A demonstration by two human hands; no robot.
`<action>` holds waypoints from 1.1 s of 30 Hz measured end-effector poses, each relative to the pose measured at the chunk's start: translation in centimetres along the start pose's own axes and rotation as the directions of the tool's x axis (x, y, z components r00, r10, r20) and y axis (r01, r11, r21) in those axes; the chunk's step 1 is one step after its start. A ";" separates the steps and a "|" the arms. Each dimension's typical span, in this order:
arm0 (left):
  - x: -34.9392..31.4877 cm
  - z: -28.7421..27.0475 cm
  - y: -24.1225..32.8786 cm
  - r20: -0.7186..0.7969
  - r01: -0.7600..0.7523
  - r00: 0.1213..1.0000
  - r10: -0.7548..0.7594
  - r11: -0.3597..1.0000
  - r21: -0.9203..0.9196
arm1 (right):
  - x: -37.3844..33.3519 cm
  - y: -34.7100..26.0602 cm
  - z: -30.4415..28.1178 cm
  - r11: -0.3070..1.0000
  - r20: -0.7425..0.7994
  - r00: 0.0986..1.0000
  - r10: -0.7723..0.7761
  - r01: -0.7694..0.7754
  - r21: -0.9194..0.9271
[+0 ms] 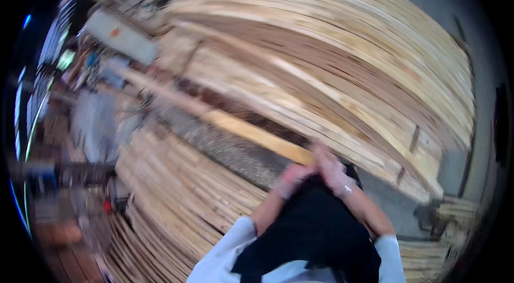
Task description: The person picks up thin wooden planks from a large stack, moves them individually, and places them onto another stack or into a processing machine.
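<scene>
A long, narrow wooden board (259, 136) runs from my hands toward the far left, its near part yellowish and its far part paler and pinkish. My left hand (293, 177) is closed at the near end of this board, on its left side. Close beside it, my right hand (330, 168) grips the same end from the right. Both hands are smeared by motion and look covered in pale, pinkish gloves. The single fingers cannot be made out. The board's far end blurs into the clutter at the left.
A large stack of planks (342, 31) fills the far right side, with some boards lying slanted on it. Another wood stack (176, 176) stands at the left. Between them runs a grey, littered strip of floor (225, 149). A pale box-like object (120, 35) is at the upper left.
</scene>
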State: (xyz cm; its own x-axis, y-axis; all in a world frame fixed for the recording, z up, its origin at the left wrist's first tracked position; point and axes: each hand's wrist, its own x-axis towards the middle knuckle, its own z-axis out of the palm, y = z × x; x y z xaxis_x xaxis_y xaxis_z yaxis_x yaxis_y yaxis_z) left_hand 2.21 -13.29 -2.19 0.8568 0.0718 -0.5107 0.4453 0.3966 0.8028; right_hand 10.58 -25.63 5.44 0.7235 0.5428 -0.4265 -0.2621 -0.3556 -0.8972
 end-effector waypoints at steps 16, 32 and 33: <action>3.3 -9.1 5.4 -0.552 -0.398 0.831 0.067 0.766 -0.505 | -0.5 23.8 -27.5 0.605 -0.478 0.815 0.328 -0.570 -0.557; 6.2 5.2 -2.1 -0.359 0.145 0.819 -0.449 0.766 -0.627 | -1.1 33.4 -43.1 -0.045 -0.545 0.717 0.435 -0.587 -0.808; 6.5 4.7 -2.8 -0.297 0.149 0.846 -0.442 0.733 -0.664 | -2.3 32.6 -42.9 -0.097 -0.514 0.741 0.432 -0.528 -0.843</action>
State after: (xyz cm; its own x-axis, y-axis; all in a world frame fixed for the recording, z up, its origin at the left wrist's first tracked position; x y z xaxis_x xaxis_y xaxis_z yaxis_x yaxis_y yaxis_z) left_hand 7.74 -18.23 -6.31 0.4512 0.1578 -0.8784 0.2811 0.9090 0.3077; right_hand 27.73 -71.10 -17.93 0.7515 -0.1423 -0.6442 0.1817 -0.8940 0.4096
